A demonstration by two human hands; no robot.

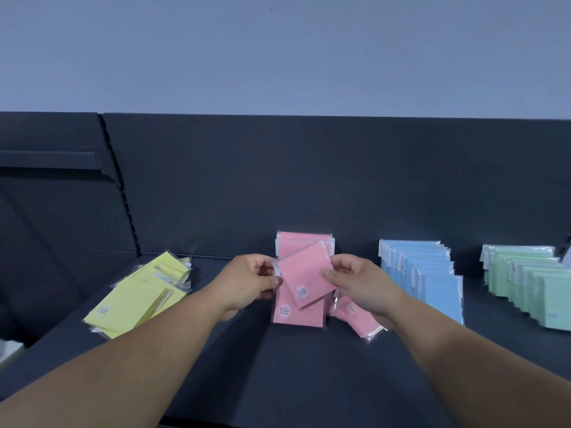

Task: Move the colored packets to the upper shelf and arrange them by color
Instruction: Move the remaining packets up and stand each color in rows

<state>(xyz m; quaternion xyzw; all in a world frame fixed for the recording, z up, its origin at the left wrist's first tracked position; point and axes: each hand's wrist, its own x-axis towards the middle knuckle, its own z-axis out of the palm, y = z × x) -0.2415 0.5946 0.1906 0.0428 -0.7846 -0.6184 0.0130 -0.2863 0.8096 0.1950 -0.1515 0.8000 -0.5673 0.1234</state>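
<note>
Yellow packets (136,299) lay in a loose, slanted heap at the left end of the dark shelf (309,372), not lined up like the other colours. Next came the left hand (250,284), its thumb and fingertips pinching the left edge of a pink packet (306,276), which was held tilted just above the pink row (295,316) in the middle of the shelf. The packet's top edge rose to the right, and its long axis, as far as could be judged, ran from that far edge down to the sticker end nearest the person, so it lay skewed against the row beneath. The right hand (358,287) gripped the opposite edge, thumb on the face and fingers curled behind, so each hand was about equally near. Squaring the packet to the row looked like the turn the coming move depended on. Under the right palm more loose pink packets (360,322) lay askew, partly covered, their number unclear. Further right stood a tidy blue row (423,273), then a green row (525,285) cut off by the frame edge; the label print was too small to read
</note>
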